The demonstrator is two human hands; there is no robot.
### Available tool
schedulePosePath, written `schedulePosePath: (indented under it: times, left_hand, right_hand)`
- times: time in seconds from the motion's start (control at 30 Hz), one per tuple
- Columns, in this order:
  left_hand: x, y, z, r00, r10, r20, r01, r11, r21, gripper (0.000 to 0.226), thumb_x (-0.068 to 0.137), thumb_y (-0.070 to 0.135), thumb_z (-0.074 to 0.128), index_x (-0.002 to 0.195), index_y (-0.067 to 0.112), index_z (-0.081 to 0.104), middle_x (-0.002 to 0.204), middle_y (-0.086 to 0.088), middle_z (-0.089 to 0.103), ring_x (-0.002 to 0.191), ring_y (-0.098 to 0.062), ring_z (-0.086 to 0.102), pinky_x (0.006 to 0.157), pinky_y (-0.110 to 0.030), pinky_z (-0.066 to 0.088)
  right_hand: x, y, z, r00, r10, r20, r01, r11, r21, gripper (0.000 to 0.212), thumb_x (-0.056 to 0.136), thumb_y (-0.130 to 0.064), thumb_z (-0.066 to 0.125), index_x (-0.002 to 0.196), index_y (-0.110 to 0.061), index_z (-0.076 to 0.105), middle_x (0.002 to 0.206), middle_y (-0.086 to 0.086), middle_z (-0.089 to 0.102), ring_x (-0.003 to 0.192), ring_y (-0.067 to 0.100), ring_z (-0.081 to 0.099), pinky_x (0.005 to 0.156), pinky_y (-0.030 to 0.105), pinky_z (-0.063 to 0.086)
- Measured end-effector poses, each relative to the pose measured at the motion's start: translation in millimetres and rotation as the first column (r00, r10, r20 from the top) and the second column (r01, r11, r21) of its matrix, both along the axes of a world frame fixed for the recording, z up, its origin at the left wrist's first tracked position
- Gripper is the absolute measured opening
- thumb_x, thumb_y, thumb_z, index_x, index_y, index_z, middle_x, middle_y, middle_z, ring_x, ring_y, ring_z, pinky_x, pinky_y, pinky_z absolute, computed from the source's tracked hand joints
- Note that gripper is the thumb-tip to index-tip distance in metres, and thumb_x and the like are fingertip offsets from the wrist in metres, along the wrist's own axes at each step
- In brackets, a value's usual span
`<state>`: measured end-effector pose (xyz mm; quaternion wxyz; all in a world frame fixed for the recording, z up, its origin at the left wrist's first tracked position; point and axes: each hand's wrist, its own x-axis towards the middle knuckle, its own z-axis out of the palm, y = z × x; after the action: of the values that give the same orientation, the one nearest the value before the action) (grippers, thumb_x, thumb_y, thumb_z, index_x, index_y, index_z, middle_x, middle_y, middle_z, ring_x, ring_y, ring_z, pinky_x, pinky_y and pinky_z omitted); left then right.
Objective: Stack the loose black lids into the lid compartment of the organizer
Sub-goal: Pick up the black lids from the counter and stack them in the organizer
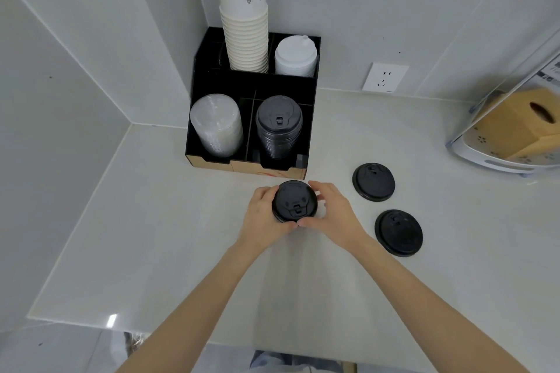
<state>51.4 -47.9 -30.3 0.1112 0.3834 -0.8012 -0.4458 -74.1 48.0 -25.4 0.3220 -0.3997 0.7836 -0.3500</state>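
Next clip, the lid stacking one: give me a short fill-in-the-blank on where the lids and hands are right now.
1. Both hands, left hand and right hand, hold a small stack of black lids in front of the ____.
2. ____ loose black lids, far lid and near lid, lie flat on the counter.
3. In the organizer, the black lid stack sits in the front ____ compartment.
4. Beside that stack are ____ lids.

Missing words: organizer; Two; right; clear

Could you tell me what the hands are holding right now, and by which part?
Both hands, left and right, hold a small stack of black lids. The grip is on its rim and sides, from opposite sides.
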Motion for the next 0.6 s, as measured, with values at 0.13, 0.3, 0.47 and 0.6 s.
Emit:
schedulePosePath:
  times: [0.13,0.3,0.47,0.6]
  left_hand:
    - [-1.3,-15.4,23.2,0.996,0.028,-0.083,-0.031,0.999,-0.040,0.078,0.052,0.021,0.084,0.121,0.010,0.049,0.114,-0.006,0.052,0.109,-0.022,0.052,0.091,-0.026,0.042]
    - [-8.1,-43.8,57.1,0.988,0.033,-0.148,-0.046,0.995,-0.087,0.079,0.055,0.017,0.084,0.124,0.011,0.047,0.125,-0.007,0.049,0.108,-0.015,0.049,0.083,-0.015,0.038]
    - [-17.8,-72.4,87.4,0.974,0.018,-0.224,-0.036,0.996,-0.078,0.079,0.058,0.015,0.083,0.126,0.011,0.044,0.129,-0.008,0.048,0.112,-0.017,0.050,0.092,-0.027,0.044]
    - [-28.8,-97.8,101.5,0.968,0.003,-0.249,-0.026,0.996,-0.088,0.078,0.059,0.015,0.082,0.127,0.010,0.043,0.130,-0.008,0.049,0.113,-0.013,0.047,0.095,-0.027,0.042]
  right_hand:
    - [-6.9,-9.9,21.7,0.999,-0.010,-0.042,0.006,0.994,-0.109,0.074,0.062,-0.017,0.081,0.127,-0.018,0.045,0.116,-0.006,0.046,0.100,0.010,0.049,0.079,-0.004,0.033]
    - [-18.3,-33.3,57.2,0.991,0.001,-0.136,-0.031,0.975,-0.220,0.073,0.063,-0.022,0.081,0.128,-0.013,0.047,0.116,-0.008,0.044,0.099,0.010,0.050,0.082,0.004,0.036]
    - [-30.9,-58.6,83.3,0.978,-0.023,-0.205,-0.042,0.952,-0.304,0.070,0.064,-0.019,0.081,0.126,-0.009,0.050,0.116,-0.001,0.048,0.096,0.014,0.053,0.081,-0.002,0.038]
    - [-39.4,-79.5,97.7,0.981,-0.040,-0.190,-0.027,0.940,-0.339,0.066,0.068,-0.018,0.078,0.127,-0.010,0.049,0.119,0.000,0.048,0.098,0.016,0.054,0.085,0.007,0.041]
